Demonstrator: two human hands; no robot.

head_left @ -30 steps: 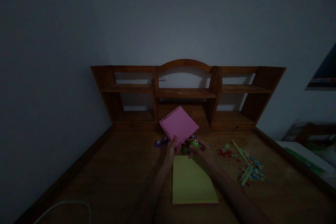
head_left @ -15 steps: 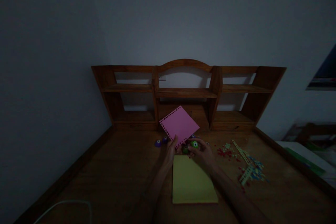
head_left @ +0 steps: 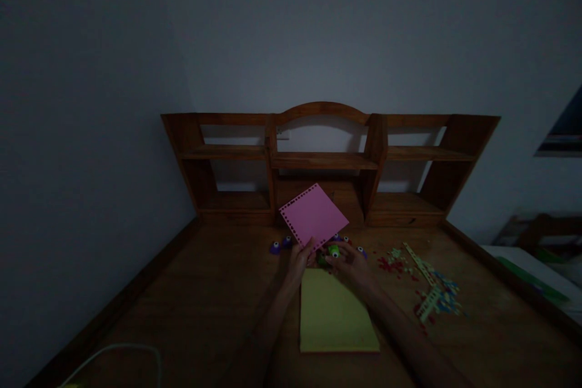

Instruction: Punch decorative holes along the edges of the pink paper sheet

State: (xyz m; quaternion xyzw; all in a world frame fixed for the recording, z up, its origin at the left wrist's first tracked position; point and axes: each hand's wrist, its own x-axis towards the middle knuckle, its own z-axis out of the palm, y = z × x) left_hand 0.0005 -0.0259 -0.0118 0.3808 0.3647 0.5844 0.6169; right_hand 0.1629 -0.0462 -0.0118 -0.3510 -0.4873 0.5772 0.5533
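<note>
My left hand (head_left: 300,259) is closed on the lower corner of a pink paper sheet (head_left: 314,216), held up and tilted like a diamond. Small holes line its upper-left and lower-left edges, with some along the lower right. My right hand (head_left: 352,262) grips a small green gadget (head_left: 334,251) with one big eye, which looks like a paper punch, close to the sheet's lower right edge. Whether the paper sits inside it cannot be made out. Below both hands lies a yellow pad (head_left: 336,312) on the desk.
Purple one-eyed gadgets (head_left: 275,248) stand behind my hands, on both sides. To the right lie scattered red pieces (head_left: 391,265), blue pieces (head_left: 448,300) and pale ladder-like strips (head_left: 427,303). A wooden shelf (head_left: 324,161) borders the desk's back. A white cable (head_left: 131,347) lies front left.
The green gadget has tilted, its eye now facing lower and more toward me. Hands and pink sheet appear slightly farther right, as the whole view has shifted a little.
</note>
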